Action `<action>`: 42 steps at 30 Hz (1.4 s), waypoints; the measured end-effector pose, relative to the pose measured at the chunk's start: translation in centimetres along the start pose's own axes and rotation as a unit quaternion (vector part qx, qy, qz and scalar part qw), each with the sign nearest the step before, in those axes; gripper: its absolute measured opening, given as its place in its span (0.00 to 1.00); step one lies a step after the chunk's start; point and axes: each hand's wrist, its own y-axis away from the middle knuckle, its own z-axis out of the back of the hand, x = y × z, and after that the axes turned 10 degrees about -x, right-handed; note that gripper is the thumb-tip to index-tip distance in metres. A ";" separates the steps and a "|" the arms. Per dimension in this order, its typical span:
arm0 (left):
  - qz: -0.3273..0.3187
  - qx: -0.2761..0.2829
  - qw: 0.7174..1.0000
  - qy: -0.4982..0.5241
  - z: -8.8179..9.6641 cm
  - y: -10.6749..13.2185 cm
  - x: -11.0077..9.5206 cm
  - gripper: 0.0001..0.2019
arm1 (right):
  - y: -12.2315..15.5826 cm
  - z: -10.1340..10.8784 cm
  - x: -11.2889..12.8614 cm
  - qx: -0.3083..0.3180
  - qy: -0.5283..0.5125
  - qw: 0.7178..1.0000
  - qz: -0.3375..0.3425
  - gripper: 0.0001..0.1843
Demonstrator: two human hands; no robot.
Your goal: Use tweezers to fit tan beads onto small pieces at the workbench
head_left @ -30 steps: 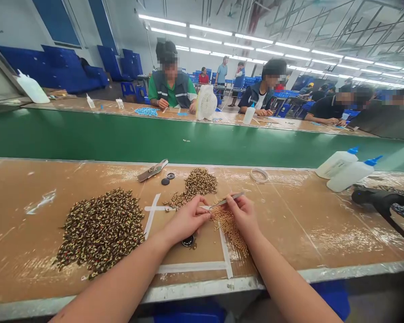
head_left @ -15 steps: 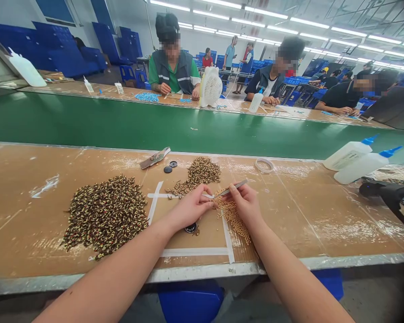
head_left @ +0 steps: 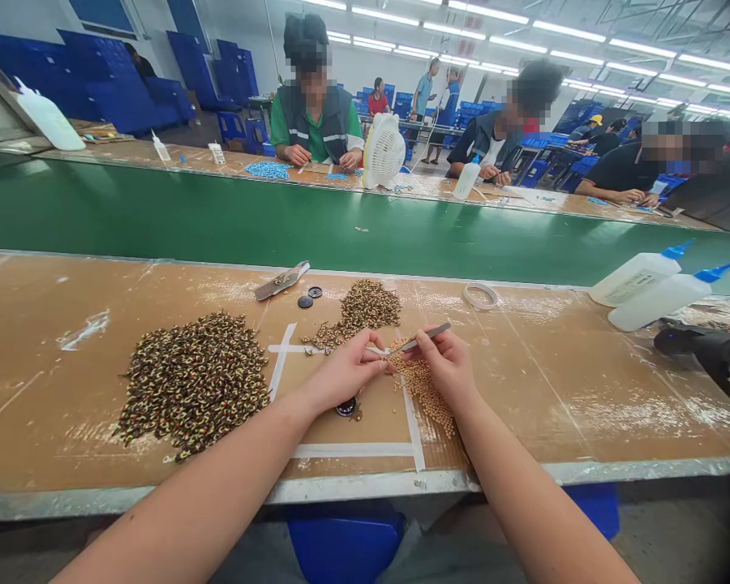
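My right hand (head_left: pixel 445 367) grips metal tweezers (head_left: pixel 424 337), whose tip points left toward my left hand (head_left: pixel 348 370). The left hand's fingers are pinched together on a small piece that I cannot make out. Both hands hover over a white tape square (head_left: pixel 353 448) on the brown worktable (head_left: pixel 584 389). Small tan beads (head_left: pixel 427 392) lie under my right hand. A heap of gold pieces (head_left: pixel 365 306) sits just beyond the hands. A large pile of dark finished pieces (head_left: pixel 195 381) lies to the left. A small black cap (head_left: pixel 344 408) rests under my left wrist.
A metal scraper (head_left: pixel 281 281) and two black discs (head_left: pixel 310 297) lie further back, with a tape ring (head_left: pixel 480 296) to the right. Two glue bottles (head_left: pixel 650 284) lie at the far right beside a black tool (head_left: pixel 699 345). A green conveyor (head_left: pixel 280 223) runs behind; several people work opposite.
The hands have kept their pinch and tweezers grip almost unchanged; the view has tilted so the table sits slightly higher in the picture.
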 end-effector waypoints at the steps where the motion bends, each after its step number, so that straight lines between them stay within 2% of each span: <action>1: 0.001 0.000 1.000 0.004 0.0 0.0 0.0 0.14 | 0.0 0.0 0.1 0.001 -0.001 1.000 0.000 0.21; 13: 0.004 -0.008 1.000 0.014 -0.1 -0.3 0.5 0.14 | -0.1 -0.1 0.1 0.010 0.002 1.000 -0.005 0.21; 17: 0.007 -0.010 1.000 -0.002 0.0 -0.2 0.4 0.15 | -0.3 0.1 0.1 -0.022 -0.034 0.999 -0.034 0.22; 20: -0.018 -0.040 0.997 -0.067 0.3 0.0 0.0 0.15 | -0.7 0.6 0.0 -0.068 -0.037 0.996 -0.032 0.22; 23: -0.067 -0.102 0.977 -0.173 0.9 0.1 -0.4 0.11 | -0.8 1.0 0.1 -0.085 0.018 0.996 -0.003 0.22; 26: -0.106 -0.150 0.949 -0.258 1.6 -0.1 -0.4 0.06 | -0.5 1.1 0.3 -0.062 0.082 0.994 0.028 0.21; 29: -0.116 -0.178 0.913 -0.349 2.1 -0.5 -0.3 0.06 | -0.1 1.0 0.3 -0.013 0.115 0.992 0.058 0.19; 33: -0.145 -0.199 0.848 -0.469 2.4 -0.8 -0.2 0.05 | 0.3 0.7 0.1 0.042 0.183 0.977 0.105 0.17; 35: -0.157 -0.205 0.831 -0.492 2.4 -0.8 -0.2 0.06 | 0.3 0.6 0.0 0.062 0.209 0.969 0.115 0.17; 39: -0.156 -0.218 0.834 -0.482 2.4 -0.7 -0.2 0.09 | 0.3 0.5 -0.2 0.088 0.227 0.963 0.119 0.16; 42: -0.161 -0.237 0.861 -0.420 2.2 -0.5 -0.4 0.10 | 0.3 0.4 -0.3 0.092 0.228 0.961 0.125 0.15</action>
